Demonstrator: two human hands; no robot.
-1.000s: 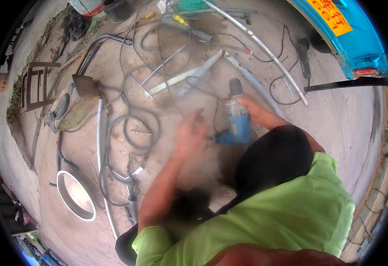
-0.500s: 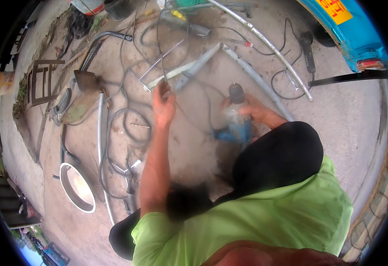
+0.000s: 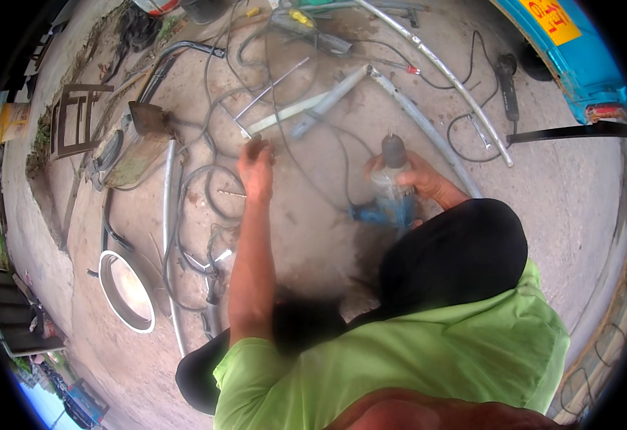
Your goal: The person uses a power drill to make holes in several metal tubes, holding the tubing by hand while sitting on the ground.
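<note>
The concrete floor (image 3: 543, 165) fills the view, strewn with metalwork: long curved metal tubes (image 3: 442, 72) across the top, a grey flat bar (image 3: 328, 100) lying between them, loops of black cable (image 3: 206, 186) on the left, and a round white-rimmed pan (image 3: 123, 290) at lower left. A blue vehicle body (image 3: 571, 57) stands at the upper right.

A person in a green shirt (image 3: 428, 358) crouches over the work, seen from above.

The change lies with the left hand (image 3: 256, 168). A second ago it sits close beside the drill; half a second ago it is already stretched out over the cables; now it reaches further still, closed around the end of a thin metal rod (image 3: 270, 89) near the cable loops. Whether the fingers truly clamp the rod or only touch it, I cannot tell, since the hand hides the contact.

The right hand (image 3: 417, 183) has barely moved. It stays wrapped around the body of the blue power drill (image 3: 392, 193), which stands nose-up on the floor just in front of the person, its cable trailing off to the left.

The two hands are now well apart, so the drilling appears paused while a piece is being fetched.
</note>
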